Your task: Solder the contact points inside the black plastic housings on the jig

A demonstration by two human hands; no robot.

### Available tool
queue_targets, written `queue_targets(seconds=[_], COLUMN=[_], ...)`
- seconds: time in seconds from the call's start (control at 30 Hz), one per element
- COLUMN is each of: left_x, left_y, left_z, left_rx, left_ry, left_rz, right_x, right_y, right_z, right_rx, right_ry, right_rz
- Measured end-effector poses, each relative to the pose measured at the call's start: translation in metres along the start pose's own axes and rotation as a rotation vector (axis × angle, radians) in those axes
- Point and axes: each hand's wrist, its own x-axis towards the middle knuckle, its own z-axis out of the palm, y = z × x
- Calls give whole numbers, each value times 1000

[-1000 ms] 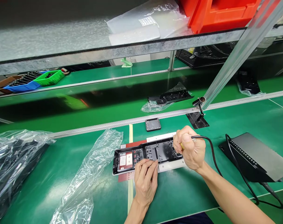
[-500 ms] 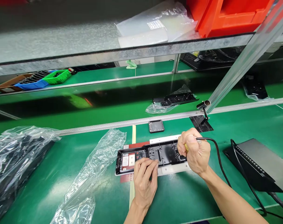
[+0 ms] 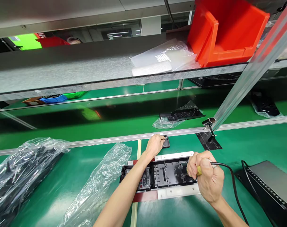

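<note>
1. Nearest me, a crumpled clear bag (image 3: 98, 183) lay on the green worktop (image 3: 176, 214), with black parts in clear plastic (image 3: 27, 179) at the far left and a grey-topped black device (image 3: 273, 183) at the right edge.
2. I had the right hand (image 3: 209, 178) wrapped firmly round a yellow-handled tool (image 3: 199, 171), fingers curled in, the black cable (image 3: 235, 189) trailing from behind the fist. The tool stood over the right end of the long black housing; I could not make out its tip.
3. That black housing (image 3: 170, 176) lay open side up in the middle of the worktop, between two white strips (image 3: 177, 191), a reddish plate (image 3: 145, 197) showing along its near left side. Yellow tape (image 3: 134, 211) ran front to back there.
4. The left forearm crossed above the housing's left portion. The left hand (image 3: 155, 145) reached past it, fingertips bent down into a small black tray (image 3: 167, 143); I could not tell whether they pinched anything.
5. Right of the tray, a metal tube (image 3: 209, 121) stood on a bracket over a black patch (image 3: 209, 142).
6. Beyond the metal rail (image 3: 124, 137) lay a black part partly in clear plastic (image 3: 181, 115).
7. Above, a shelf (image 3: 63, 69) carried a labelled clear bag (image 3: 167, 56) and a red bin (image 3: 233, 41).
</note>
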Motion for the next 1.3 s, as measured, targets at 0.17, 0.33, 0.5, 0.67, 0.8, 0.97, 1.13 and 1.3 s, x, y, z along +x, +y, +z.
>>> queue_targets(seconds=[0.17, 0.33, 0.5, 0.67, 0.8, 0.97, 1.13, 1.3], left_x=[21, 27, 17, -40, -104, -141, -116, -88], left_y=[-3, 1, 5, 20, 39, 55, 65, 71], left_z=[22, 26, 3, -31, -39, -30, -19, -3], left_rx=[10, -30, -139, -272, -324, -343, -267, -140], left_ry=[-80, -102, -70, 12, 54, 32, -34, -125], left_rz=[-77, -129, -160, -183, -175, -83, 100, 293], right_x=[-1, -2, 0, 2, 3, 3, 2, 0], right_y=[0, 2, 3, 1, 1, 3, 6, 8], right_z=[0, 3, 3, 2, 3, 2, 1, -1], right_rx=[-2, -9, 4, 29, 27, 8, 23, 21], right_ry=[22, 38, 47, 61, 56, 63, 59, 78], right_rz=[-18, -53, -75, -68, -85, -105, -118, -152])
